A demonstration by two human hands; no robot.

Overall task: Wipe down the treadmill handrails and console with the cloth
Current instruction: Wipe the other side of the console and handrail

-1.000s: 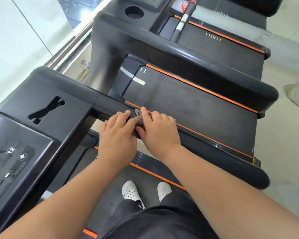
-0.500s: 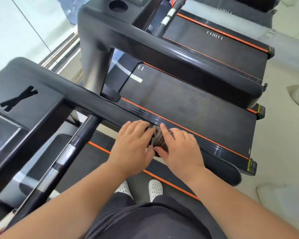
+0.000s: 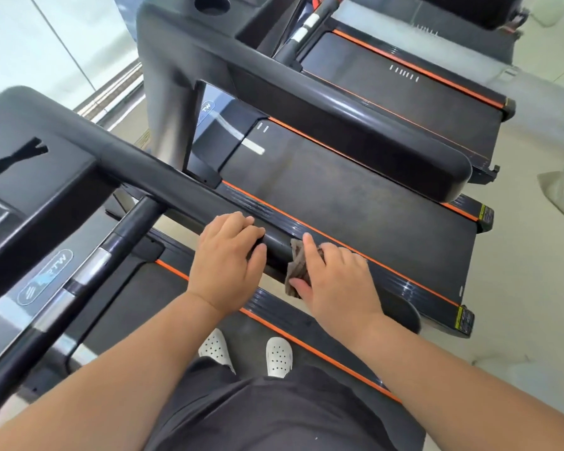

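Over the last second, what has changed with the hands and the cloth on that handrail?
Both hands slid along the handrail away from the console, toward its free end. They were pressed together over the cloth; now they are apart: the right hand went further with the cloth, while the left hand grips bare rail. The cloth stayed under the right hand, on the same rail.

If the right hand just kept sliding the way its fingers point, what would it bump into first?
The right hand presses the cloth on the handrail, fingers pointing up-left along it. Going on, it would probably meet the left hand, gripping the same rail close ahead.
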